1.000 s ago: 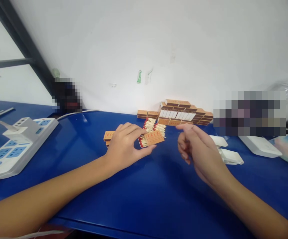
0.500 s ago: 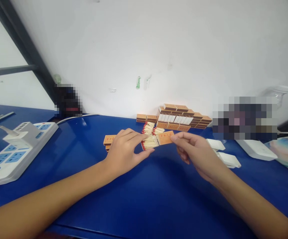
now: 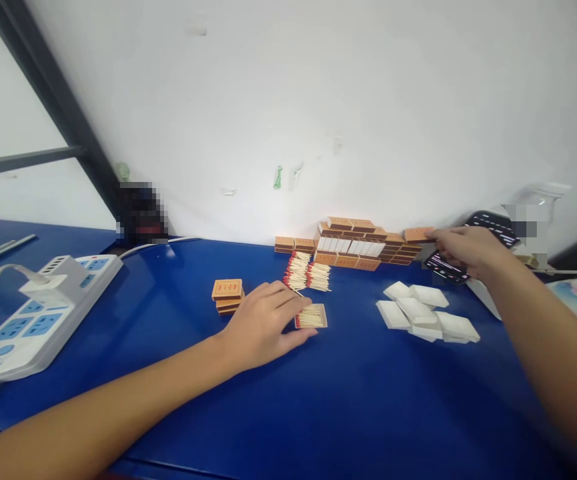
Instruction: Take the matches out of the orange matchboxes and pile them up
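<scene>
My left hand (image 3: pixel 268 320) holds a white matchbox tray (image 3: pixel 321 316) with red-tipped matches in it, down at the blue table. At the right end of the stacked matchboxes (image 3: pixel 393 248), my right hand (image 3: pixel 463 247) pinches an orange matchbox sleeve (image 3: pixel 418 234). Two groups of loose matches (image 3: pixel 298 270) lie just behind the tray. Beside my left hand, to its left, is a small pile of orange matchboxes (image 3: pixel 227 289). Several white trays (image 3: pixel 416 311) lie in a heap on the right.
A white power strip (image 3: pixel 33 327) with a plugged-in adapter and cables sits on the left. A phone (image 3: pixel 446 267) leans behind my right hand, by a white box. The white wall (image 3: pixel 228 120) rises behind the stack.
My right hand has pulled the orange sleeve off the tray and carried it right and back to the stack's end. My left hand and the tray are now slightly lower in view.
</scene>
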Action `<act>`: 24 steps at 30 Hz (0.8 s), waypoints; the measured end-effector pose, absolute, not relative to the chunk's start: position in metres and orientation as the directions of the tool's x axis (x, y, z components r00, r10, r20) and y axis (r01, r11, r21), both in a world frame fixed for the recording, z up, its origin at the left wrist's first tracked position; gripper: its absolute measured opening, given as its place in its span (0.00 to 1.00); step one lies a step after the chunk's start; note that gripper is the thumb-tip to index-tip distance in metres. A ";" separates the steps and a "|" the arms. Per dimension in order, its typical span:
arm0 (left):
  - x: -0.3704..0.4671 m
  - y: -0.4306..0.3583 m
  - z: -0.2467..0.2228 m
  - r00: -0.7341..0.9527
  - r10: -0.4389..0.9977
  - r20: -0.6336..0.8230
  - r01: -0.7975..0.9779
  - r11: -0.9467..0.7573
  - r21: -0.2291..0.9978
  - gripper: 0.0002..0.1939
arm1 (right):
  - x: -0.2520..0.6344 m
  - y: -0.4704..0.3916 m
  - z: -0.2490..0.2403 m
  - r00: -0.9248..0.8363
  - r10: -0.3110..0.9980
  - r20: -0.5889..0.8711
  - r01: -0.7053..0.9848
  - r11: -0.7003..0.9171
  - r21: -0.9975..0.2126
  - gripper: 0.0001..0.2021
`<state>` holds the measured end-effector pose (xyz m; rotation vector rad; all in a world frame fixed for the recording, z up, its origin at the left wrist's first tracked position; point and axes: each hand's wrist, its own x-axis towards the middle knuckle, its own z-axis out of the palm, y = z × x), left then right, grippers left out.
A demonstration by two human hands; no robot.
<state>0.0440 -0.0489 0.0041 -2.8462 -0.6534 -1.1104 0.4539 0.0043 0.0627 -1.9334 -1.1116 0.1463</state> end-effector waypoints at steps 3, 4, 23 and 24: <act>0.044 -0.049 0.003 0.679 0.362 0.639 0.378 -0.918 0.119 0.17 | 0.454 0.006 0.052 0.644 0.743 0.182 0.604 -0.348 -0.717 0.12; 0.044 -0.049 0.003 0.680 0.360 0.639 0.376 -0.919 0.117 0.17 | 0.453 0.005 0.050 0.648 0.742 0.172 0.605 -0.364 -0.709 0.11; 0.067 -0.015 0.025 0.740 0.337 0.582 0.293 -0.940 0.173 0.17 | 0.309 -0.050 0.058 -0.180 0.983 -0.037 0.627 0.086 -0.774 0.24; 0.069 -0.011 0.027 0.753 0.335 0.567 0.298 -0.941 0.161 0.16 | 0.304 -0.050 0.053 -0.221 0.973 -0.069 0.599 0.080 -0.797 0.26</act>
